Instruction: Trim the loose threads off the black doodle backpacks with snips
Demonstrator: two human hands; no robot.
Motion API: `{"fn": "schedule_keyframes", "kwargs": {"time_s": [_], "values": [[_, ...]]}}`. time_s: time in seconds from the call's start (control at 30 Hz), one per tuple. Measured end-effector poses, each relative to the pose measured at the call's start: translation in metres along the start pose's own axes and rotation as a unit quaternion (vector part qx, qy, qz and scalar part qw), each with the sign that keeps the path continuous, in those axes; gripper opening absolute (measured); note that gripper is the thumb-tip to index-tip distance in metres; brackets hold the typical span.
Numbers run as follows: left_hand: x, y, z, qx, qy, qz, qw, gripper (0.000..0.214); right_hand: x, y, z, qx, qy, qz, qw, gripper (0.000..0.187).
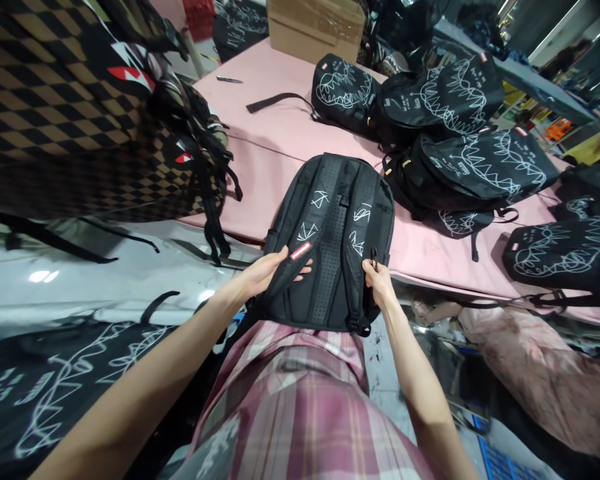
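Note:
A black backpack (336, 267) lies with its back panel and shoulder straps up, partly on the pink table edge and against my lap. White scribbles mark both straps. My left hand (273, 270) is around the left shoulder strap (293, 267), with its fingers passing under it and showing on the inner side, beside a red label (301, 251). At the right shoulder strap's outer edge, my right hand (379, 277) is closed in a pinch. A small, thin dark tool (374, 256) sticks up from its fingers; its exact kind is too small to tell.
Black backpacks with white scribbles (490, 163) are heaped on the pink table (275, 143) to the right. Brown-and-black checkered bags (70, 107) stand at left. A cardboard box (315, 30) and a small metal tool (229, 80) lie farther back. Another person (540, 373) sits at right.

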State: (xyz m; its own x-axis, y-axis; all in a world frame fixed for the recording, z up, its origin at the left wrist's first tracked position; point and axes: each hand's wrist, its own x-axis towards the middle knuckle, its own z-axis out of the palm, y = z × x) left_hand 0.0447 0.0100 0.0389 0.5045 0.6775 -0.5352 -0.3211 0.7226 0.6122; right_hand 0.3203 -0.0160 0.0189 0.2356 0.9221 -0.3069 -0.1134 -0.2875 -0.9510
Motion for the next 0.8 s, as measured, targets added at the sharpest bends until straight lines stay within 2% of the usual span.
{"fn": "schedule_keyframes", "kwargs": {"time_s": [0.23, 0.37, 0.47, 0.57, 0.8], "values": [[0.006, -0.004, -0.007, -0.021, -0.013, -0.012, 1.0, 0.047, -0.001, -0.007, 0.0, 0.03, -0.014, 0.026, 0.999, 0.039], [0.006, -0.003, -0.005, -0.028, 0.002, -0.019, 0.999, 0.048, 0.0, -0.008, -0.001, 0.051, -0.019, 0.036, 0.998, 0.038], [0.001, 0.001, 0.001, -0.04, 0.019, -0.036, 0.998, 0.049, -0.001, -0.01, -0.002, 0.068, -0.029, 0.05, 0.996, 0.037], [-0.006, 0.008, 0.012, -0.062, 0.009, -0.049, 0.997, 0.051, -0.005, -0.016, 0.0, 0.086, -0.039, 0.064, 0.994, 0.038], [-0.016, 0.016, 0.034, -0.086, -0.001, -0.034, 0.996, 0.051, -0.013, -0.033, 0.006, 0.104, -0.037, 0.056, 0.992, 0.042]]}}
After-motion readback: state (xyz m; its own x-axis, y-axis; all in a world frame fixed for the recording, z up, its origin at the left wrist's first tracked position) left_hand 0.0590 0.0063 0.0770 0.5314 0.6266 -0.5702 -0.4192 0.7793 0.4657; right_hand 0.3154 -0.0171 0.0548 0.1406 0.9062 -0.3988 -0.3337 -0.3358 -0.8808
